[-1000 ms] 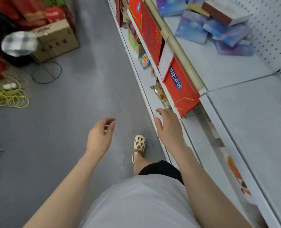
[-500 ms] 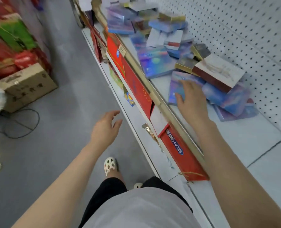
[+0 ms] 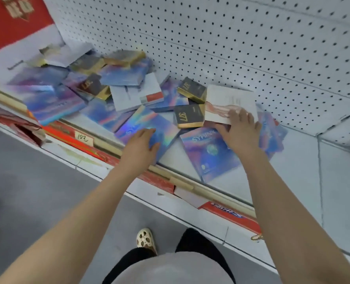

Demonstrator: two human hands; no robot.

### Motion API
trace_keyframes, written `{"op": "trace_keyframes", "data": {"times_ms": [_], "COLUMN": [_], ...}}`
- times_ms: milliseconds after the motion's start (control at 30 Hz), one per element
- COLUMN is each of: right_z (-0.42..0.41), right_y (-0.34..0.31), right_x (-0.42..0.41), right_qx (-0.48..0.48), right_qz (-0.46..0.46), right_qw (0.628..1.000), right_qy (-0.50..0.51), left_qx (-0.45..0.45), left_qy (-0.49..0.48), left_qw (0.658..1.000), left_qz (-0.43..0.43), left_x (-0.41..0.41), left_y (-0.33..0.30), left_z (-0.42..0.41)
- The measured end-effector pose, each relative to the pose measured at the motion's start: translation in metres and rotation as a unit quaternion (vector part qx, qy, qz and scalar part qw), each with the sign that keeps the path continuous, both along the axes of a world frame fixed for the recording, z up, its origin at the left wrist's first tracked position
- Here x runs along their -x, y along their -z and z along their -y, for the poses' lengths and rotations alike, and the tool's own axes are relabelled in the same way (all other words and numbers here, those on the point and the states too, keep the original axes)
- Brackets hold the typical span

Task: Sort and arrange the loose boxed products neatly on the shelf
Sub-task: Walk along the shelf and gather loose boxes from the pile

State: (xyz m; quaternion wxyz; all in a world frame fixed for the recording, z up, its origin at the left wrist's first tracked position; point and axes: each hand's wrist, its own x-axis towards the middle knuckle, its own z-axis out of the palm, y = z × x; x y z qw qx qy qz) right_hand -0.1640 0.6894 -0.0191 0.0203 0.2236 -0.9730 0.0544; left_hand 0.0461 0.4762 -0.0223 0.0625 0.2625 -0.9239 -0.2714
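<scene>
on the shelf (image 3: 305, 169), right hand (image 3: 239, 132) grip around white box (image 3: 229, 103), long axis crosswise; left hand (image 3: 141, 144) flat, fingers apart.

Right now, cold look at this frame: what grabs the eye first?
A jumbled heap of shiny holographic blue-purple flat boxes sprawls across the white shelf, with small black-and-gold "377" boxes mixed in. Both hands are in the pile: the left hand rests on a holographic box near the front edge, the right hand holds a white flat box with a reddish edge. Behind stands a white pegboard wall.
</scene>
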Motion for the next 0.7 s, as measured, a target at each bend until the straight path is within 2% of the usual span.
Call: {"op": "trace_keyframes", "data": {"times_ms": [167, 300, 367, 533, 633, 700], "right_z": [0.005, 0.006, 0.006, 0.003, 0.005, 0.007], "right_y": [0.0, -0.012, -0.015, -0.029, -0.035, -0.031], "right_x": [-0.015, -0.014, -0.008, 0.018, 0.023, 0.023], "right_qx": [0.032, 0.088, 0.113, 0.186, 0.27, 0.384], "right_qz": [0.011, 0.05, 0.108, 0.166, 0.239, 0.288], "right_qw": [0.999, 0.981, 0.962, 0.941, 0.898, 0.839], "right_qy": [0.024, 0.168, 0.226, 0.23, 0.253, 0.256], "left_qx": [0.035, 0.062, 0.049, -0.012, -0.014, -0.006], "left_qy": [0.058, 0.091, 0.103, 0.098, 0.098, 0.112], "left_qw": [0.997, 0.994, 0.993, 0.995, 0.995, 0.994], "left_qz": [0.022, -0.014, -0.032, -0.026, -0.019, -0.012], "left_x": [0.041, 0.069, 0.08, 0.106, 0.11, 0.112], "left_y": [0.017, 0.017, 0.013, 0.006, 0.007, 0.009], "left_z": [0.024, 0.017, 0.011, -0.003, -0.007, -0.008]}}
